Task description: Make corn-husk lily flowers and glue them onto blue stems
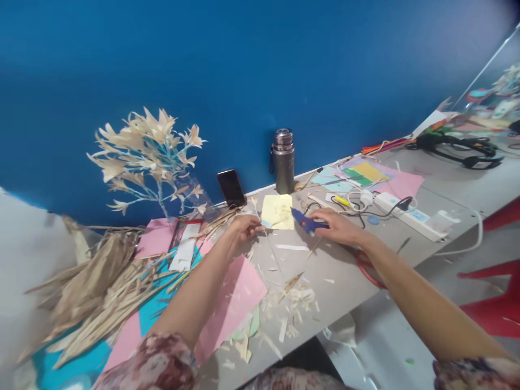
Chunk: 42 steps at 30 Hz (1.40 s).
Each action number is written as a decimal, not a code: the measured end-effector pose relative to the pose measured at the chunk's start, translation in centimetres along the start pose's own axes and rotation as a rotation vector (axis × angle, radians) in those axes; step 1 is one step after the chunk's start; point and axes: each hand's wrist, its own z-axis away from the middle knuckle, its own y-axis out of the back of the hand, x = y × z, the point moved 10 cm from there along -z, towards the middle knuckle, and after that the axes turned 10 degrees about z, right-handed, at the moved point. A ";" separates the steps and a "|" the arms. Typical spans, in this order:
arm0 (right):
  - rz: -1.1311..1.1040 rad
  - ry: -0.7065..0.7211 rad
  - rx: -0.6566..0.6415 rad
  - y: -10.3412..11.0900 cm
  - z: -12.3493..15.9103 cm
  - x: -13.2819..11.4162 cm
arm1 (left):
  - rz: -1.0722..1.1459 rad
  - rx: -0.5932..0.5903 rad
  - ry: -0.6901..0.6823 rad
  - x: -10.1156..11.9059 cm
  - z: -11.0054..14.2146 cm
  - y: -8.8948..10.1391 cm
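Observation:
My left hand (244, 226) is closed in a pinch on a thin pale strip or stick (257, 210) that points up toward the wall. My right hand (339, 226) lies over a blue glue gun (304, 220) on the grey table (325, 271), fingers wrapped on its handle; the nozzle points left at a yellow paper sheet (277, 211). Both hands are at the far middle of the table, a hand's width apart.
A steel flask (283, 161) and a black phone (231, 188) stand against the blue wall. A craft tree of pale leaves (148, 154) stands at left, above dried leaf strips (101, 287) and pink paper (233, 292). A power strip (410, 216) and cables lie right. Red chairs (495, 303) sit beyond the edge.

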 end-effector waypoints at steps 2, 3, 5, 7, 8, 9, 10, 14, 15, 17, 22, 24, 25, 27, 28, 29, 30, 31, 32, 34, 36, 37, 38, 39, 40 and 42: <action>-0.424 -0.089 0.083 1.7 1.1 2.0 | 0.007 0.000 -0.016 0.3 0.2 -0.2; -0.608 -0.123 0.132 2.2 1.7 2.7 | 0.013 -0.004 -0.026 0.5 0.4 -0.3; -0.860 -0.164 0.221 2.8 2.8 3.3 | 0.026 -0.024 -0.039 1.2 1.2 -0.7; -0.952 -0.158 0.277 2.9 3.6 2.5 | 0.041 -0.064 -0.050 1.9 2.6 -1.3; -0.954 -0.143 0.285 2.7 3.9 1.6 | 0.052 -0.090 -0.061 2.3 3.5 -1.6; -0.938 -0.119 0.286 2.6 4.1 0.6 | 0.066 -0.116 -0.075 2.7 4.5 -1.9; -0.912 -0.094 0.272 2.4 4.4 -0.5 | 0.083 -0.143 -0.097 3.1 5.5 -2.2; -0.791 0.000 0.153 1.0 4.8 -4.5 | 0.118 -0.210 -0.162 3.9 9.1 -3.0; -0.764 0.024 0.126 0.8 4.8 -5.1 | 0.119 -0.218 -0.170 3.9 9.7 -3.2; -0.723 0.075 0.093 0.4 4.7 -6.2 | 0.118 -0.229 -0.177 4.0 10.6 -3.4; -0.663 0.138 0.077 0.2 4.3 -7.3 | 0.125 -0.251 -0.165 4.0 11.6 -3.9; -0.647 0.130 0.077 0.2 4.2 -7.4 | 0.135 -0.266 -0.150 3.8 11.9 -4.1; -0.644 0.127 0.076 0.2 4.2 -7.4 | 0.141 -0.274 -0.141 3.7 11.9 -4.3; -0.650 0.124 0.076 0.1 4.3 -7.4 | 0.153 -0.290 -0.117 3.3 12.0 -4.5; -0.660 0.122 0.076 0.1 4.3 -7.4 | 0.159 -0.300 -0.103 3.1 12.1 -4.7; -0.670 0.119 0.077 0.1 4.4 -7.4 | 0.165 -0.312 -0.088 2.8 12.1 -4.8; -0.677 0.114 0.077 0.0 4.4 -7.3 | 0.170 -0.325 -0.073 2.6 12.1 -5.0; -0.683 0.107 0.078 -0.1 4.4 -7.2 | 0.175 -0.338 -0.058 2.5 12.1 -5.2; -0.685 0.102 0.077 -0.2 4.4 -7.2 | 0.181 -0.350 -0.045 2.3 12.2 -5.3; -0.677 0.102 0.077 -0.3 4.4 -7.2 | 0.193 -0.368 -0.025 2.1 12.3 -5.5; -0.672 0.114 0.075 -0.3 4.5 -7.3 | 0.205 -0.377 -0.013 2.1 12.3 -5.6; -0.673 0.121 0.072 -0.3 4.5 -7.4 | 0.211 -0.378 -0.011 2.1 12.3 -5.6; -0.676 0.126 0.068 -0.4 4.6 -7.4 | 0.217 -0.377 -0.011 2.1 12.4 -5.5; -0.678 0.129 0.060 -0.4 4.6 -7.5 | 0.223 -0.376 -0.013 2.1 12.4 -5.5; -0.677 0.129 0.052 -0.4 4.7 -7.6 | 0.228 -0.374 -0.017 2.1 12.4 -5.4; -0.670 0.136 0.036 -0.2 5.0 -7.8 | 0.233 -0.367 -0.025 2.2 12.3 -5.2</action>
